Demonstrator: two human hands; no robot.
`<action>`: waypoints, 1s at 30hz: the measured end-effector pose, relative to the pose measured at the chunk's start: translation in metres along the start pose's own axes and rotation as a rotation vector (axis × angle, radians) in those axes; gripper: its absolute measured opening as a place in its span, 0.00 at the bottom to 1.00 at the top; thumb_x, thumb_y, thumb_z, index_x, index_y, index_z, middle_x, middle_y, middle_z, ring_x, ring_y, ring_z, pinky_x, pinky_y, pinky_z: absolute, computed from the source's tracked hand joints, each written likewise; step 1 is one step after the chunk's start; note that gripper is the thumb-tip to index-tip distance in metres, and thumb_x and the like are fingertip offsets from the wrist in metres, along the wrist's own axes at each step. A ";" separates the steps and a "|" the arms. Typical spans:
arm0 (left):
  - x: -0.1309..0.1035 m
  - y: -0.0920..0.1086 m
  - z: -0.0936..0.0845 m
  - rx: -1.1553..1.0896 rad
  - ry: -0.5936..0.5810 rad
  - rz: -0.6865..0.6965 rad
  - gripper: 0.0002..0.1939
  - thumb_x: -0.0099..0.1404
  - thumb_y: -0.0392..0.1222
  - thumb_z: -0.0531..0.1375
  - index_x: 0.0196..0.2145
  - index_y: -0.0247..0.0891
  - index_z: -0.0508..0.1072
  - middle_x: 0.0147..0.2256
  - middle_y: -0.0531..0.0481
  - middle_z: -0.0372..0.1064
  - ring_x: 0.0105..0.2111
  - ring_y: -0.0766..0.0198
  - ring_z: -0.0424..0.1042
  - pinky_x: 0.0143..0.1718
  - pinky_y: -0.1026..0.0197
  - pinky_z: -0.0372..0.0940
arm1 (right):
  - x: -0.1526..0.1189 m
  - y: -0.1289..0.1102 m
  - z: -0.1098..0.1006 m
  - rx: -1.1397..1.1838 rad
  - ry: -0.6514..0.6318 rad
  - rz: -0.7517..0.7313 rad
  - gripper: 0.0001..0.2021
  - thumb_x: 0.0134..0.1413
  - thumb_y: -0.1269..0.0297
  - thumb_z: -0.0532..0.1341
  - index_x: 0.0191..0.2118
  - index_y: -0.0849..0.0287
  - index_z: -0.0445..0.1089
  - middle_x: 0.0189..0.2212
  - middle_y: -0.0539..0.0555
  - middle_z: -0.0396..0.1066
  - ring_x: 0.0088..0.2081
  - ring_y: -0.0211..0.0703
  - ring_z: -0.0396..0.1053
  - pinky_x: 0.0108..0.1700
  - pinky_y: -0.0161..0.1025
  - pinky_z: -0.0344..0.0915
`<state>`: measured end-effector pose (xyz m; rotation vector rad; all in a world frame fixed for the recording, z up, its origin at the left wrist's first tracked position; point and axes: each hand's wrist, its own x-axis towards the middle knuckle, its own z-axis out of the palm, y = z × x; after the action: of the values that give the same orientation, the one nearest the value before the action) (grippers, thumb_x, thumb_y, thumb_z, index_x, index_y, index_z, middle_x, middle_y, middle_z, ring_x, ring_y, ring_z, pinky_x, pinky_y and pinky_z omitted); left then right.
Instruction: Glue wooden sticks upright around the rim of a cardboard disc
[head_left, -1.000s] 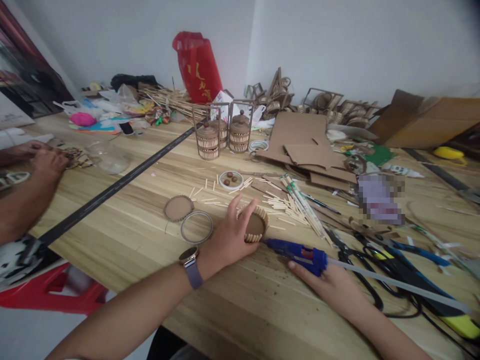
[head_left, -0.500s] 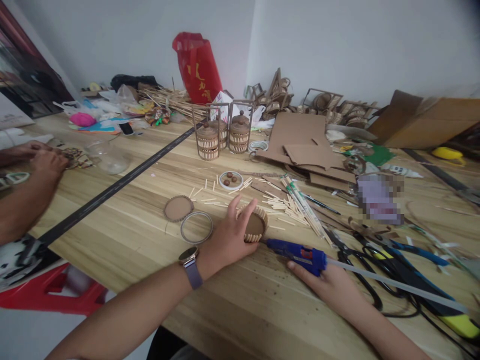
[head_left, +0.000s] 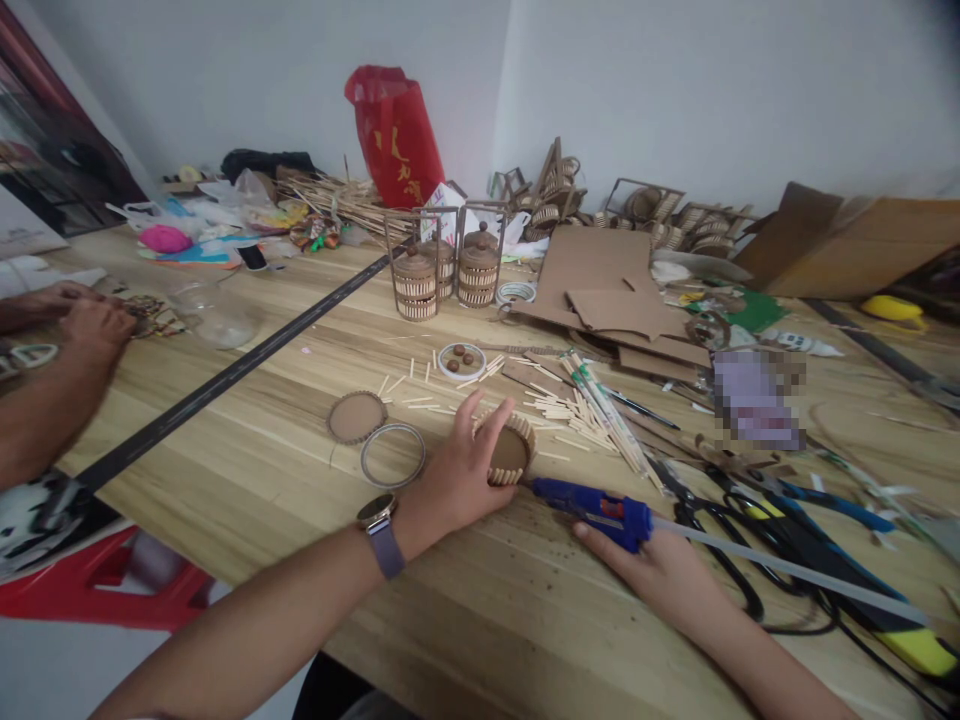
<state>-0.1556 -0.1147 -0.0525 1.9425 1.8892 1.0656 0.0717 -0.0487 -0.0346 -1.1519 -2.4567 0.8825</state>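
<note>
With its fingers around the left side of a small round basket [head_left: 511, 452], my left hand [head_left: 459, 478] grips it on the table. Short wooden sticks stand along the basket's rim, and its base is brown. My right hand [head_left: 660, 570] holds a blue hot glue gun [head_left: 592, 508], whose nozzle is at the basket's lower right edge. A long glue stick [head_left: 787, 572] trails from the gun's back. Left of the basket lie a pale ring [head_left: 393, 455] and a brown disc with a ridged rim [head_left: 357, 416]. Loose short sticks [head_left: 559, 408] are scattered behind the basket.
Scissors [head_left: 712, 520] and a yellow-black cutter [head_left: 840, 590] lie at right. Farther back are lidded baskets with handles [head_left: 415, 284], a dish [head_left: 462, 362] of brown beads and cardboard sheets [head_left: 600, 270]. Another person's hands [head_left: 94, 318] work at far left.
</note>
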 end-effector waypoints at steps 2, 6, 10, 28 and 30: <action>0.000 0.000 0.000 0.007 -0.002 0.002 0.52 0.52 0.34 0.68 0.65 0.50 0.41 0.65 0.38 0.33 0.63 0.43 0.51 0.56 0.43 0.62 | 0.000 0.000 -0.001 -0.002 0.001 0.007 0.18 0.51 0.50 0.57 0.37 0.57 0.77 0.37 0.57 0.80 0.41 0.56 0.76 0.45 0.48 0.72; 0.000 -0.001 0.001 0.005 0.002 0.007 0.53 0.51 0.34 0.68 0.65 0.50 0.41 0.65 0.38 0.34 0.64 0.42 0.50 0.57 0.42 0.61 | -0.001 0.002 0.000 -0.001 -0.001 0.021 0.18 0.52 0.49 0.57 0.36 0.56 0.77 0.37 0.56 0.80 0.41 0.56 0.76 0.45 0.48 0.73; 0.001 0.000 0.000 0.000 -0.007 0.000 0.52 0.52 0.35 0.68 0.65 0.50 0.41 0.65 0.38 0.34 0.63 0.43 0.52 0.55 0.42 0.63 | 0.002 0.006 0.003 0.057 0.047 0.012 0.20 0.52 0.48 0.58 0.40 0.56 0.77 0.40 0.57 0.80 0.43 0.56 0.76 0.49 0.51 0.70; 0.001 -0.003 0.001 -0.001 -0.010 0.013 0.53 0.51 0.36 0.69 0.65 0.51 0.41 0.65 0.38 0.34 0.63 0.43 0.52 0.54 0.43 0.64 | -0.003 0.018 -0.050 0.055 -0.473 0.165 0.28 0.55 0.38 0.52 0.20 0.57 0.68 0.17 0.50 0.68 0.20 0.38 0.64 0.22 0.34 0.59; 0.001 -0.003 0.001 -0.001 -0.017 0.012 0.53 0.51 0.35 0.68 0.65 0.51 0.40 0.65 0.38 0.34 0.62 0.44 0.53 0.54 0.45 0.65 | -0.001 0.017 -0.050 -0.117 -0.313 0.109 0.25 0.56 0.41 0.53 0.19 0.56 0.66 0.18 0.50 0.68 0.21 0.40 0.64 0.23 0.35 0.59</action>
<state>-0.1570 -0.1133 -0.0548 1.9582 1.8706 1.0497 0.1067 -0.0211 -0.0066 -1.2825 -2.7485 1.0308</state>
